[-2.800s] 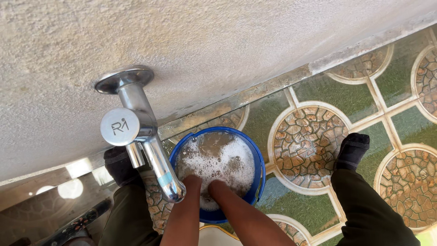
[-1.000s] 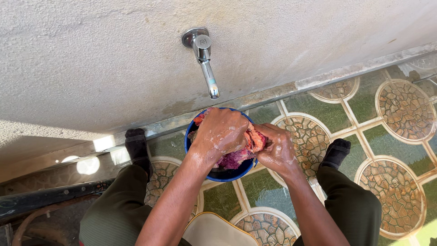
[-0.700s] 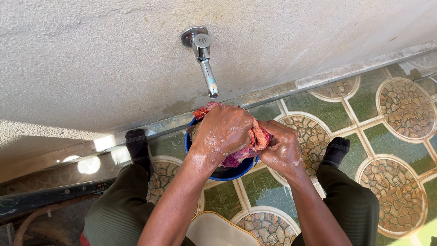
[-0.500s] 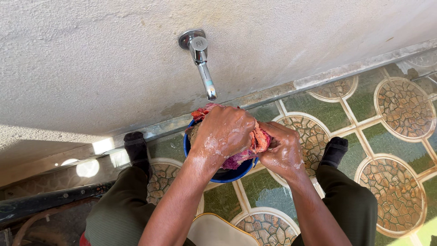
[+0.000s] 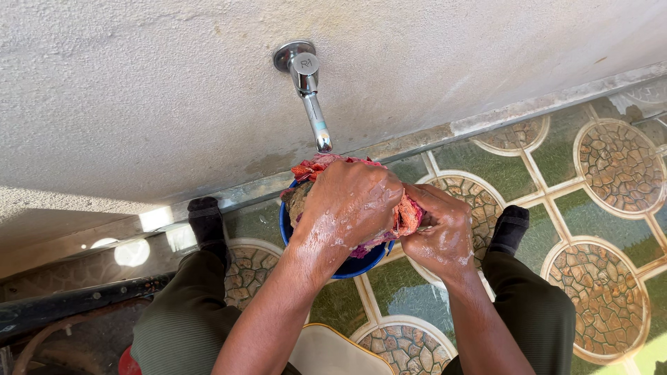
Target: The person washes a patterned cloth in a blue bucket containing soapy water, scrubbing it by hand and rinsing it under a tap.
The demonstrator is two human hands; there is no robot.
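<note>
A wet red, orange and purple cloth (image 5: 403, 217) is bunched over a blue bucket (image 5: 356, 264) on the tiled floor. My left hand (image 5: 347, 205), wet and soapy, clamps the cloth from above. My right hand (image 5: 441, 232) grips the cloth's right end, and the two hands press together. A chrome tap (image 5: 309, 87) sticks out of the wall just above the bucket; no water is seen running. Most of the bucket's inside is hidden by my hands and the cloth.
A rough plastered wall (image 5: 174, 90) rises behind the bucket. The floor has patterned green and stone-look tiles (image 5: 611, 167). My feet in dark socks (image 5: 205, 222) (image 5: 511, 226) stand either side of the bucket. A dark pipe (image 5: 62, 305) lies at the left.
Earlier both hands were down in foamy water in the bucket. They have since lifted the cloth out, and over the last second they squeezed closer together around it.
</note>
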